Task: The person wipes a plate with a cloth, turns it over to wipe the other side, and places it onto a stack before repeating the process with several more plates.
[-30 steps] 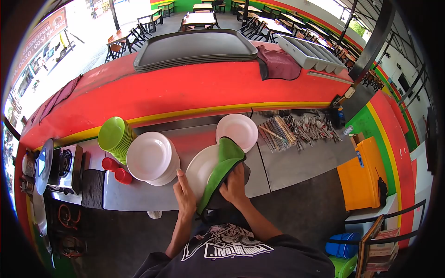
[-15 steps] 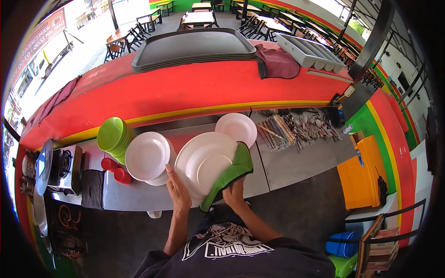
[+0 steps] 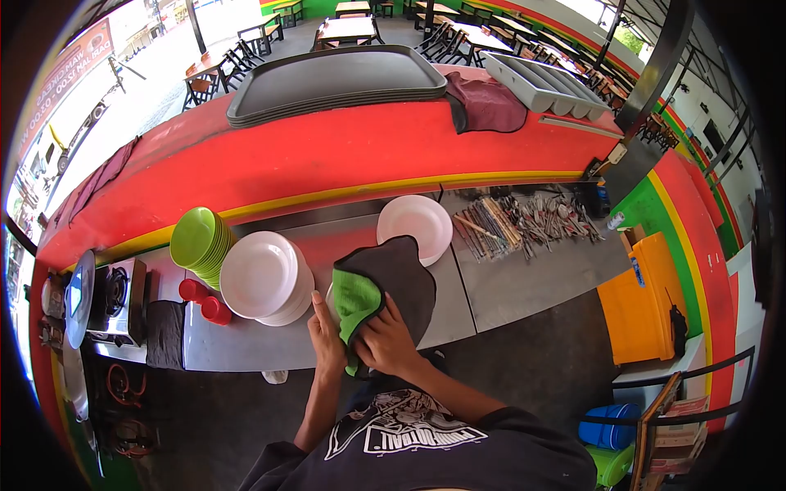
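Mid-wipe here: right hand (image 3: 385, 344) presses the green-and-grey microfibre cloth (image 3: 385, 286) over a round white plate (image 3: 331, 296), almost hidden, held above the steel bench (image 3: 483, 295). Left hand (image 3: 326, 340) grips its edge. Probably stacking next, on the white plate pile (image 3: 264, 278).

Two hands are seen, the left hand (image 3: 326, 342) and the right hand (image 3: 385, 344), and one green-and-grey cloth (image 3: 385, 286) is counted between them. One stack of white plates (image 3: 260, 277) and one stack of green bowls (image 3: 199, 240) are counted at the steel counter's (image 3: 246, 348) left end, with two red cups (image 3: 206, 300) beside them. One single white plate (image 3: 415, 225) is counted by the back edge. One stack of dark trays (image 3: 336, 75) is counted on the red ledge
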Demonstrator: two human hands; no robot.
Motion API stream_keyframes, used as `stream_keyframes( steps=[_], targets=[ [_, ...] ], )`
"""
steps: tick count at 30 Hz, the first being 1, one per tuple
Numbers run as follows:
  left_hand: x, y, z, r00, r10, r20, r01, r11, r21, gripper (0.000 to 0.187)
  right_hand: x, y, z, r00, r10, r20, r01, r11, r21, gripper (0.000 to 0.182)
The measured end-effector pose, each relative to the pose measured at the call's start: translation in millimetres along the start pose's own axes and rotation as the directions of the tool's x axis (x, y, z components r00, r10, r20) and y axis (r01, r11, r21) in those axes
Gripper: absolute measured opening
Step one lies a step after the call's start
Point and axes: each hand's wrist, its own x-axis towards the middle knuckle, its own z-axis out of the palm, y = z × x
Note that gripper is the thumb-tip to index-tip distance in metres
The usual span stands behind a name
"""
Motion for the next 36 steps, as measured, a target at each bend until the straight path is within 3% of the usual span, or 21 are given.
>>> stream_keyframes(
  steps=[2, 6, 9, 10, 12, 14, 17, 18, 21, 22, 24, 27, 28, 29, 31, 32, 34, 35, 36],
  targets=[
    [-2, 8, 13, 0.994, -0.018, -0.109, 0.017, 1.0, -0.011, 0.065, 9, 8, -12, 0.998, 0.017, -0.062, -0.017, 1.0, -0.008, 0.043],
    [-5, 6, 9, 0.99, 0.009, -0.142, -0.008, 1.0, 0.007, 0.065, 14, 34, -24, 0.97, 0.121, -0.213, -0.122, 0.993, 0.009, 0.046],
    [-8, 7, 17, 0.978, 0.065, -0.197, -0.064, 0.998, 0.01, 0.065, -5, 61, -6, 0.874, 0.331, -0.355, -0.246, 0.933, 0.263, 0.048],
    [-9, 6, 18, 0.976, 0.082, -0.203, -0.08, 0.997, 0.015, 0.064, -11, 69, -2, 0.859, 0.39, -0.332, -0.275, 0.898, 0.344, 0.049],
    [-13, 0, 16, 0.974, 0.105, -0.2, -0.097, 0.994, 0.049, 0.064, -26, 74, 8, 0.713, 0.626, -0.316, -0.327, 0.696, 0.639, 0.048],
    [-8, -10, 13, 0.973, 0.14, -0.184, -0.125, 0.988, 0.091, 0.066, -33, 83, 18, 0.563, 0.798, -0.215, -0.276, 0.426, 0.861, 0.048],
    [-7, -18, 16, 0.913, 0.37, -0.173, -0.319, 0.91, 0.263, 0.071, -38, 93, 28, 0.352, 0.932, 0.093, -0.102, -0.061, 0.993, 0.049],
    [-12, -17, 18, 0.907, 0.4, -0.132, -0.362, 0.901, 0.239, 0.069, -32, 90, 8, 0.364, 0.899, 0.243, -0.042, -0.245, 0.969, 0.054],
    [-18, -1, 31, 0.861, 0.508, 0.023, -0.507, 0.853, 0.12, 0.066, -67, 125, -9, 0.712, 0.535, 0.455, 0.015, -0.659, 0.752, 0.058],
    [-21, 3, 34, 0.832, 0.545, 0.104, -0.552, 0.832, 0.054, 0.065, -52, 106, -30, 0.582, 0.617, 0.53, -0.01, -0.645, 0.764, 0.062],
    [-19, 6, 34, 0.741, 0.612, 0.277, -0.629, 0.776, -0.033, 0.06, -59, 108, -47, 0.638, 0.53, 0.559, -0.048, -0.697, 0.716, 0.058],
    [-20, 6, 45, 0.728, 0.605, 0.322, -0.645, 0.764, 0.022, 0.059, -70, 122, -65, 0.683, 0.489, 0.543, -0.143, -0.639, 0.756, 0.056],
    [-18, 0, 33, 0.762, 0.48, 0.434, -0.561, 0.825, 0.074, 0.044, -73, 128, -71, 0.701, 0.49, 0.518, -0.179, -0.583, 0.793, 0.056],
    [-20, -7, 39, 0.812, 0.458, 0.36, -0.519, 0.85, 0.09, 0.04, -76, 135, -75, 0.716, 0.495, 0.493, -0.211, -0.52, 0.828, 0.055],
    [-24, -11, 65, 0.891, 0.403, 0.209, -0.43, 0.897, 0.104, 0.051, -79, 144, -86, 0.756, 0.517, 0.4, -0.269, -0.312, 0.911, 0.054],
    [-25, -12, 64, 0.94, 0.214, 0.267, -0.236, 0.97, 0.054, 0.067, -82, 148, -90, 0.778, 0.528, 0.34, -0.292, -0.175, 0.94, 0.054],
    [-34, -14, 70, 0.966, -0.03, 0.258, 0.033, 0.999, -0.005, 0.063, -92, 161, -94, 0.789, 0.545, 0.284, -0.3, -0.061, 0.952, 0.052],
    [-38, -16, 74, 0.952, -0.153, 0.264, 0.169, 0.985, -0.036, 0.061, -97, 168, -95, 0.768, 0.557, 0.315, -0.283, -0.146, 0.948, 0.052],
    [-39, -28, 74, 0.948, -0.193, 0.252, 0.212, 0.976, -0.05, 0.058, -106, 183, -94, 0.719, 0.545, 0.431, -0.269, -0.353, 0.896, 0.052]
  ],
)
